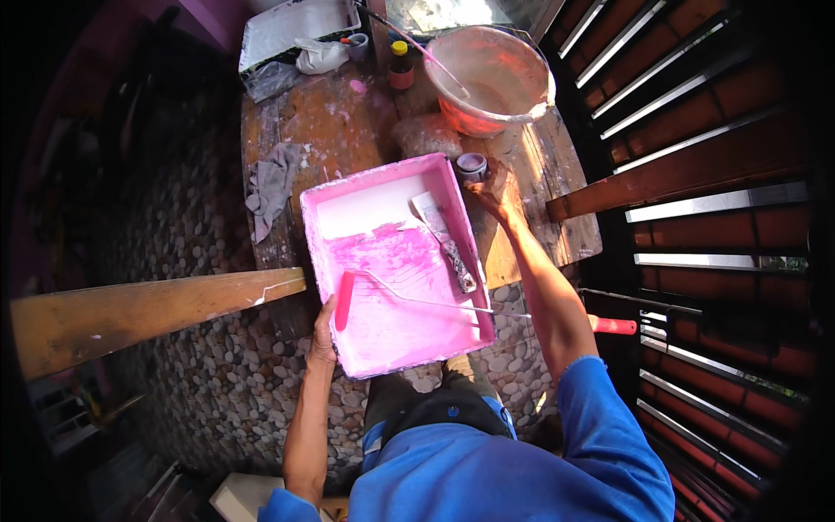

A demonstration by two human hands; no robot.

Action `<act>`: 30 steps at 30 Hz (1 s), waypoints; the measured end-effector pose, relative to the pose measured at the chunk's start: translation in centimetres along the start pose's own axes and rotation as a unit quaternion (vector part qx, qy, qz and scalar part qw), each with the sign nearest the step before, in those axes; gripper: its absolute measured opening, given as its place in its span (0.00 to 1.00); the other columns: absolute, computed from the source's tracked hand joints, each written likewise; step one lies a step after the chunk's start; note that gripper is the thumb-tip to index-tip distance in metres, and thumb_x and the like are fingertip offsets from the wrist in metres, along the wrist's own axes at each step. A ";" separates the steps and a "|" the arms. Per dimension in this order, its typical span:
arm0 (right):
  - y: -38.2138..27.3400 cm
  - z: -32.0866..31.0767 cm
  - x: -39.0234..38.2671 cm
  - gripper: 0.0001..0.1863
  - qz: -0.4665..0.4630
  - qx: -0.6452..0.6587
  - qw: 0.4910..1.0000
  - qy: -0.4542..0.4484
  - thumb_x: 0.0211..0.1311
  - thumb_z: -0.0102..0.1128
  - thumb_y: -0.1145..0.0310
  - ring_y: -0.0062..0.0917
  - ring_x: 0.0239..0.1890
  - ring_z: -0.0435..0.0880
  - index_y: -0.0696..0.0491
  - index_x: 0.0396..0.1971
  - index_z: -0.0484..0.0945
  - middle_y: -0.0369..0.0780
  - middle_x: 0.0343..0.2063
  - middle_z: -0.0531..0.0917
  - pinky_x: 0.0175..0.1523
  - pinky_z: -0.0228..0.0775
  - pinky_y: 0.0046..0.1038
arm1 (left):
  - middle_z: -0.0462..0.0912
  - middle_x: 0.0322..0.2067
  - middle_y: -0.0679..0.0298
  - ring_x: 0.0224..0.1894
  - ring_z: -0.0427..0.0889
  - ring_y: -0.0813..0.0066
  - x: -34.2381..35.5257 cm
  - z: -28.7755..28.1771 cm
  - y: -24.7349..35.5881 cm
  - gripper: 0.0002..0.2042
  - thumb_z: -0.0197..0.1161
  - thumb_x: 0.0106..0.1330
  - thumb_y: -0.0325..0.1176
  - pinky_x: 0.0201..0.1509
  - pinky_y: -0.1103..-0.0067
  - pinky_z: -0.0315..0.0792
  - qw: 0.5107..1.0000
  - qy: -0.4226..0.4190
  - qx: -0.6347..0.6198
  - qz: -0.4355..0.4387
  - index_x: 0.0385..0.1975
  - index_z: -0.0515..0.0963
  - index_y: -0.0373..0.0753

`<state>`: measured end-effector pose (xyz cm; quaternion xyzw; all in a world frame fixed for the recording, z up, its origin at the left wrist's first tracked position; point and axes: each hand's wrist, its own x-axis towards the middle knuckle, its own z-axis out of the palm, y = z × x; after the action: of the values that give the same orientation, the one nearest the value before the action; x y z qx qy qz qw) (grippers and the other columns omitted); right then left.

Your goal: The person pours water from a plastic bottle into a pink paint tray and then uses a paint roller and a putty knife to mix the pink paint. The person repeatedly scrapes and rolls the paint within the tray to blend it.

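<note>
A pink-smeared paint tray (409, 335) juts over the near edge of the wooden table. My left hand (323, 332) grips its left wall near the front corner. Across the tray lies a paint roller (345, 300) with a pink sleeve; its wire frame reaches past the right wall to a red handle. A paint-crusted scraper (444, 239) rests in the tray's right side, blade toward the far end. Beyond the tray's far right corner, my right hand (497, 191) has its fingers closed around the side of a small cup (471, 167) of purplish paint.
On the worn table (348, 122) stand a large paint-stained bucket (474, 122) with a stick in it and a yellow-capped bottle (400, 70). A grey rag (274, 187) hangs over the left edge. A white tray (300, 35) sits far left. Slatted railing (713, 209) rises at right.
</note>
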<state>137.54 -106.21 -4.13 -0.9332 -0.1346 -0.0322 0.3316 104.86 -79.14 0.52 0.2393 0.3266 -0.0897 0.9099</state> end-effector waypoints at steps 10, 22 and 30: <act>2.5 -3.1 -3.1 0.34 0.105 -0.001 0.984 0.146 0.33 0.77 0.60 0.43 0.45 0.78 0.56 0.44 0.72 0.47 0.40 0.79 0.50 0.69 0.38 | 0.78 0.48 0.57 0.48 0.78 0.66 0.4 -0.1 -0.1 0.27 0.60 0.62 0.47 0.54 0.70 0.73 1.000 0.002 -0.001 -0.009 0.56 0.68 0.34; 2.9 -4.8 -3.3 0.32 0.101 -0.078 0.957 0.261 0.40 0.69 0.67 0.41 0.46 0.77 0.57 0.50 0.70 0.46 0.41 0.78 0.53 0.68 0.35 | 0.77 0.48 0.56 0.50 0.78 0.65 0.2 0.8 0.2 0.28 0.60 0.62 0.47 0.55 0.69 0.72 1.000 0.008 0.006 -0.006 0.56 0.67 0.34; -3.7 -3.7 -2.7 0.09 -0.011 -0.141 0.990 -0.009 0.56 0.56 0.64 0.41 0.32 0.81 0.50 0.32 0.82 0.46 0.27 0.79 0.35 0.72 0.39 | 0.77 0.48 0.57 0.49 0.78 0.65 -0.1 0.3 -0.3 0.28 0.60 0.62 0.47 0.54 0.69 0.72 1.000 0.011 0.002 -0.003 0.56 0.68 0.34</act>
<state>134.03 -106.43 0.64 -0.9693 -0.1421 -0.0461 0.1953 104.91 -79.56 0.67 0.2412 0.3369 -0.0905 0.9056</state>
